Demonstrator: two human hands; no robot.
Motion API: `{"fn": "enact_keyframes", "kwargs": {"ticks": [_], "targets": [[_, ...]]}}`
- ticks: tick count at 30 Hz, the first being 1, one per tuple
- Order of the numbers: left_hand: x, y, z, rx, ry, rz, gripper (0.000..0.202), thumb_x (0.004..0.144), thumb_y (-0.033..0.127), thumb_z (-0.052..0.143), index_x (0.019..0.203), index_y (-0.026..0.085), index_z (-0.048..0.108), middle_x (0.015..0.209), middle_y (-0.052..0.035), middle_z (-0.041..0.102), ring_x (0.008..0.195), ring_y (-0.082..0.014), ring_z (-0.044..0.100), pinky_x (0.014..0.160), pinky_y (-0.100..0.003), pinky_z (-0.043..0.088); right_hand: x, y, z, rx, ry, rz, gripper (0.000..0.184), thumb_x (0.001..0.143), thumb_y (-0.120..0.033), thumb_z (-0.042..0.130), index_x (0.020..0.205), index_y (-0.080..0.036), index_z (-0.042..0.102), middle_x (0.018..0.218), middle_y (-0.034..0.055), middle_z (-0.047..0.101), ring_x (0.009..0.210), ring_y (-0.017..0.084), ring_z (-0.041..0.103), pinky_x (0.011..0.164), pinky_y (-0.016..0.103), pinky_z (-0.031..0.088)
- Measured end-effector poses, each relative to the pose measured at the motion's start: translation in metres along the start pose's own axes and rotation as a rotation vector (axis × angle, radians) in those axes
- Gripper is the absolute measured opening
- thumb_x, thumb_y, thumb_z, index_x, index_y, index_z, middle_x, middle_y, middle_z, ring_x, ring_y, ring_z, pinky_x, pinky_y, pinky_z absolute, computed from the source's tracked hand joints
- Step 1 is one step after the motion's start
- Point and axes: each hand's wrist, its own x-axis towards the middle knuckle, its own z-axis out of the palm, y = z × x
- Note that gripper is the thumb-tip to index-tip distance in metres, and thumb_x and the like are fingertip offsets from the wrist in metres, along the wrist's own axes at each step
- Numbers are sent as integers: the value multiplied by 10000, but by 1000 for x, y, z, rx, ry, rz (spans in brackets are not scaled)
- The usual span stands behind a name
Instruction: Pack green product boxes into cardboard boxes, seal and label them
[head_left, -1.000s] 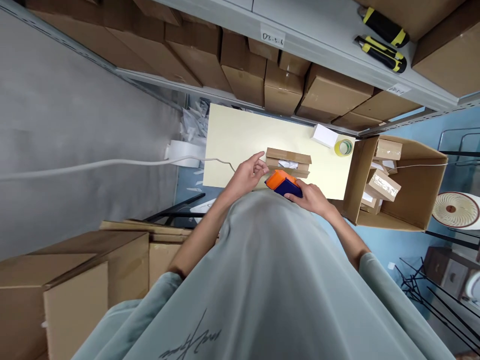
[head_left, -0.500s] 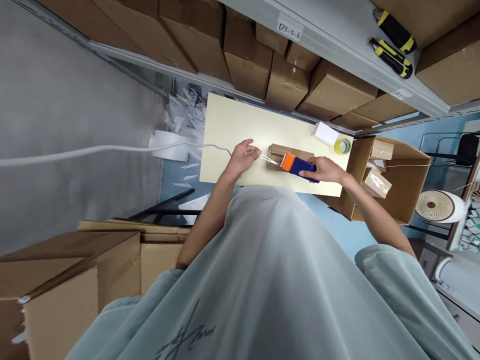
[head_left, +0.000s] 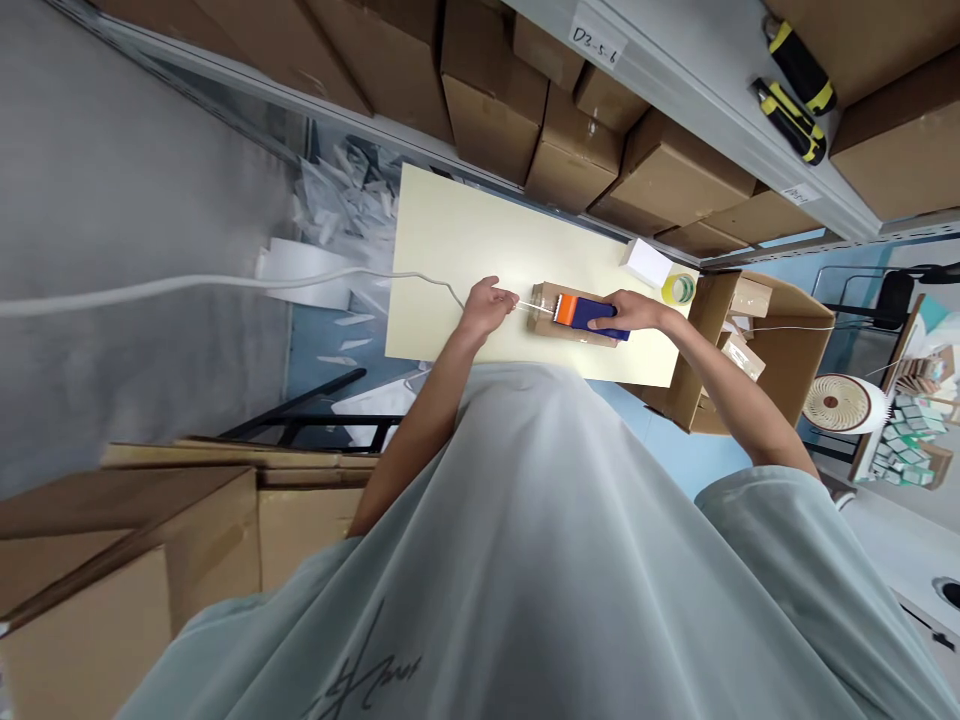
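A small cardboard box (head_left: 547, 300) lies on the pale yellow table (head_left: 465, 240). My right hand (head_left: 628, 312) grips an orange and blue tape dispenser (head_left: 585, 314) that rests on top of the box. My left hand (head_left: 486, 304) is closed just left of the box, pinching the end of a clear tape strip (head_left: 526, 305) stretched from the dispenser.
A white block (head_left: 646, 262) and a yellow tape roll (head_left: 679, 290) sit at the table's far right. An open carton (head_left: 757, 340) with small parcels stands right of the table. Shelves of cardboard boxes (head_left: 487, 90) run behind. A white cable (head_left: 225, 285) crosses from the left. Cartons (head_left: 150, 560) are stacked lower left.
My right hand moved the dispenser from the table's near edge up onto the box. My left hand closed on the tape end and drew it out to the left.
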Motion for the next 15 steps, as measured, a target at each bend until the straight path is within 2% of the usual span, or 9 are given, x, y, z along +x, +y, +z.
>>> {"fn": "enact_keyframes", "kwargs": {"ticks": [8,11,15], "targets": [[16,-17,1,-10,18,-7,808,767,135,775,1549,100,576,951,-73,803,875,-215,721,952,-423,605,14,2,-1,-50,-22,-9,511,900,-665,823,1016,-167,817,823,30,753,719,186,655,696,297,475],[21,-22,10,-12,13,-19,800,769,111,754,1549,97,575,988,-84,818,942,-219,741,975,-412,597,16,-1,0,-60,-11,-7,504,905,-658,820,1024,-168,815,816,35,747,722,190,648,705,302,468],[22,-28,31,-40,-8,-87,752,799,113,739,1535,88,587,1085,-120,840,1042,-235,764,1031,-425,600,18,-3,2,-97,4,29,497,895,-673,837,943,-180,796,774,32,723,699,184,624,688,297,445]]}}
